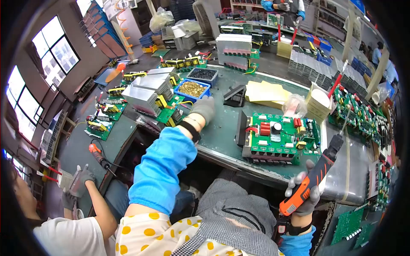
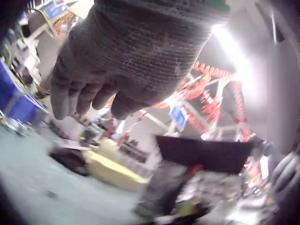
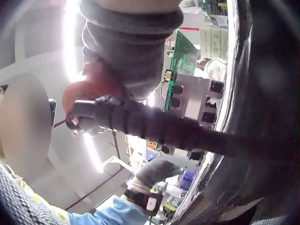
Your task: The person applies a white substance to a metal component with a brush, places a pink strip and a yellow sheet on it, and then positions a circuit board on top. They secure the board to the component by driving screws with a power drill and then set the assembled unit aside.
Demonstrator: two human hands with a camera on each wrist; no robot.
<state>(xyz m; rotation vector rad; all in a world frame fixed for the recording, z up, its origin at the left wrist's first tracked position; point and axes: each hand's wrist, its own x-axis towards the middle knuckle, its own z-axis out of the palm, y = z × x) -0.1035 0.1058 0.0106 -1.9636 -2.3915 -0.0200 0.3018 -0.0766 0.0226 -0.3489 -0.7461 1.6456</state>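
My gloved left hand [image 1: 202,109] is over the bench, just beside a blue bin [image 1: 208,93] of brass-coloured screws [image 1: 192,88]. In the left wrist view its fingers [image 2: 84,98] hang loosely downward, with nothing visible held. My right hand [image 1: 308,192] grips an orange and black electric screwdriver [image 1: 305,187] at the bench's front edge, its bit pointing up and away. Between the hands lies a green circuit board [image 1: 273,147] with red and white components, mounted on a metal heat sink. A black plate [image 1: 241,128] stands at its left end.
Behind the board are yellow card sheets [image 1: 267,93], a black bracket [image 1: 235,96] and a clear plastic bag [image 1: 294,105]. Finned heat-sink assemblies [image 1: 143,99] stand at left. A bin of black parts [image 1: 203,75] adjoins the screws. Another person [image 1: 72,230] sits at left.
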